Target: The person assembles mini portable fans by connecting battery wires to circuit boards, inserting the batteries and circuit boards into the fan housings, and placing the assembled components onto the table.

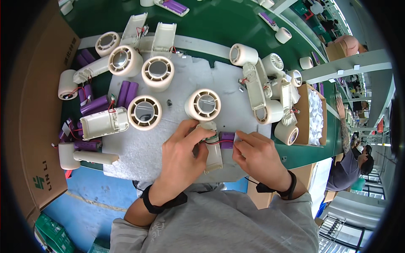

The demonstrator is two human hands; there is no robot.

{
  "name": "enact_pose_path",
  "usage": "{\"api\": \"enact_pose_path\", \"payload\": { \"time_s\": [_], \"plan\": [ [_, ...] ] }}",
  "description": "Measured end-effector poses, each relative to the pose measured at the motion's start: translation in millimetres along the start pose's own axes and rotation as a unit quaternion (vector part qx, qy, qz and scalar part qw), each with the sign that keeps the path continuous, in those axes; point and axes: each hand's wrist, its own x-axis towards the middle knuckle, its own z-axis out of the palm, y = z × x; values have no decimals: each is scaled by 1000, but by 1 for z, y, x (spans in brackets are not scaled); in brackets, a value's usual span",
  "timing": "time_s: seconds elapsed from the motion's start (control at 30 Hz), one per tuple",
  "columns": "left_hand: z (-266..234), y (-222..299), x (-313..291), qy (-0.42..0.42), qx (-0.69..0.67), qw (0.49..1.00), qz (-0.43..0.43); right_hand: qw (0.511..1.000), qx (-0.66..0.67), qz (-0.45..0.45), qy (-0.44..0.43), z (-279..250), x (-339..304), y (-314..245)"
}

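Note:
A cream handheld fan lies in front of me, its round head (205,104) pointing away and its open handle shell (214,157) toward me. My left hand (182,151) is closed on the top of the handle, fingertips at a small green circuit board (211,135). Red and black wires (214,142) run from there to a purple battery pack (227,140) just right of the shell. Fingers of my right hand (260,155) pinch the pack's right end, where a small white piece (237,137) shows. Its far end is hidden by those fingers.
A grey foam mat (181,114) covers the green bench. More fans (157,72) and loose purple batteries (95,104) lie left; a fan pile (268,88) sits right, beside a carton of white pieces (315,118). A tall cardboard box (36,105) borders the left. Another person (350,168) sits far right.

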Motion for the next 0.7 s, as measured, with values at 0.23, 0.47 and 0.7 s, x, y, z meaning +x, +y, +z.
{"api": "enact_pose_path", "payload": {
  "time_s": [0.23, 0.47, 0.7],
  "plan": [
    [-2, -4, 0, -8, -8, 1000, 25, 999, 26, 24, 13, 1, -1, 1],
    [-10, -2, -1, -50, -41, 998, 2, 991, 108, 84, 9, -4, -6, 3],
    [-11, -2, 2, -51, -43, 998, -3, 994, 83, 74, 20, -4, -4, 0]
  ]
}}
